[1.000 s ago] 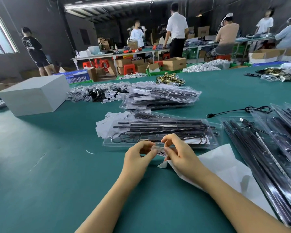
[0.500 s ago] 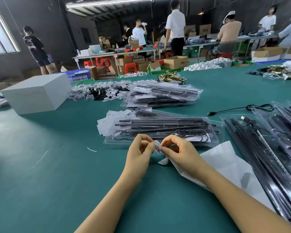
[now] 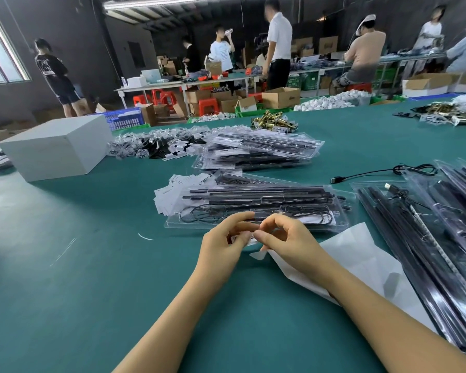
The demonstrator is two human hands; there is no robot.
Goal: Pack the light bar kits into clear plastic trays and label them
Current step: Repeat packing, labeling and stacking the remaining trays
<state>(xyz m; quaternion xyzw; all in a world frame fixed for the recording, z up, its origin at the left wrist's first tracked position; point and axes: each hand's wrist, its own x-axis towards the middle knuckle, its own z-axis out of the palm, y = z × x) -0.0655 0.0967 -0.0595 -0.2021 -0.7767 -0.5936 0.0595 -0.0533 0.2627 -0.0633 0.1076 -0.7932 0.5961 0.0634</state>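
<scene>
A small white barcode label (image 3: pixel 249 237) is pinched between my left hand (image 3: pixel 223 246) and my right hand (image 3: pixel 288 240), fingertips meeting just above the green table. Right behind the hands lies a clear plastic tray (image 3: pixel 256 208) packed with black light bars and a coiled cable. A white backing sheet (image 3: pixel 361 262) lies under my right wrist. Small white cards (image 3: pixel 170 195) are heaped at the tray's left end. More filled trays (image 3: pixel 258 152) are stacked farther back, and others (image 3: pixel 441 224) lie at the right.
A white box (image 3: pixel 57 146) stands at the far left. A pile of small bagged parts (image 3: pixel 156 146) and brass fittings (image 3: pixel 275 121) lie behind. A loose black USB cable (image 3: pixel 382 172) runs at the right. Several people work at distant tables.
Both hands have turned the label between their fingertips and stayed in front of the tray. The camera has moved slightly closer.
</scene>
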